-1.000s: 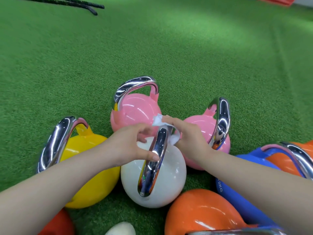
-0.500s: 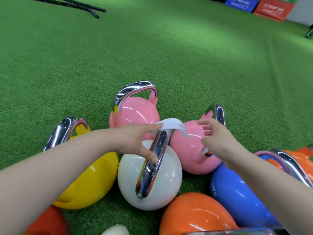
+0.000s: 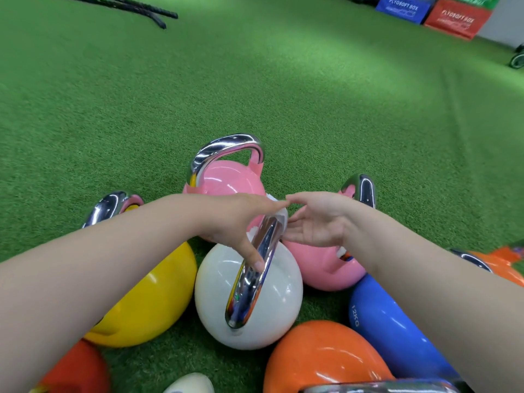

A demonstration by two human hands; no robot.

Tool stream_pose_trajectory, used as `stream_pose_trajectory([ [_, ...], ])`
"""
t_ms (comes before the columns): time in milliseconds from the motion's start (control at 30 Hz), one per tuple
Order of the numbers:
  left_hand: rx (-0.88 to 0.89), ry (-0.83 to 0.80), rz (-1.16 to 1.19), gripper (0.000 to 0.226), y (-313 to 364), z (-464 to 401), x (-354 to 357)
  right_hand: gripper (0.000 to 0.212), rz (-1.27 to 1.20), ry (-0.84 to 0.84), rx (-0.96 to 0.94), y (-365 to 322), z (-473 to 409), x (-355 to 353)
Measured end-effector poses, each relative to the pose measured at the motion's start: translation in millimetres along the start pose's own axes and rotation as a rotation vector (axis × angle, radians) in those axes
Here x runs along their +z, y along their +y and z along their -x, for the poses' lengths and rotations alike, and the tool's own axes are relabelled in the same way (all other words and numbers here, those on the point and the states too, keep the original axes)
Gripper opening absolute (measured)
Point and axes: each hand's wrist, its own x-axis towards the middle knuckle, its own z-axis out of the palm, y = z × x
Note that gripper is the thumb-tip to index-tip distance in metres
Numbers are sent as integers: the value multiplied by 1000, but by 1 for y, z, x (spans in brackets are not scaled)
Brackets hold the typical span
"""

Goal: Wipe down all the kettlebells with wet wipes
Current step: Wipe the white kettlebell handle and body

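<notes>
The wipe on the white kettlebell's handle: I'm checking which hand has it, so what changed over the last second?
The right hand let go of the wet wipe a second ago, pulled off to the right, and has now come back open beside the handle. The left hand took over, pressing the wipe on the chrome handle, thumb along it. The white kettlebell and its neighbours did not move.

white kettlebell (image 3: pixel 272 290), chrome handle (image 3: pixel 255 276), possibly white wipe (image 3: pixel 280 214)
</notes>
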Motion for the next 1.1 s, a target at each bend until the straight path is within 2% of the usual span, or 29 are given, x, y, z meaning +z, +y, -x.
stream_pose_trajectory([
  [100,-31,24,70,123,-3,0,1,30,-170,-5,71,-6,-16,11],
  [200,-48,38,114,123,-6,0,5,20,-226,101,147,-11,-43,14],
  [333,-54,61,149,123,-8,4,9,31,-275,203,249,-10,-59,11],
  [433,-40,86,198,119,-9,8,14,31,-368,293,253,-6,-62,15],
  [533,-9,157,235,116,-10,12,20,34,-294,400,232,-5,-68,20],
  [633,19,233,253,113,-12,17,27,32,-158,388,171,-3,-67,21],
  [700,18,270,335,102,-14,19,32,32,-87,356,117,-1,-63,24],
  [833,-40,419,721,42,-15,24,41,29,-10,313,18,3,-42,36],
  [967,-131,632,786,26,-28,27,49,18,314,458,-388,38,-26,52],
  [1033,-149,701,820,19,-31,27,51,30,353,539,-522,68,-23,56],
  [1100,-167,727,844,17,-30,26,52,41,339,570,-548,91,-21,59],
])
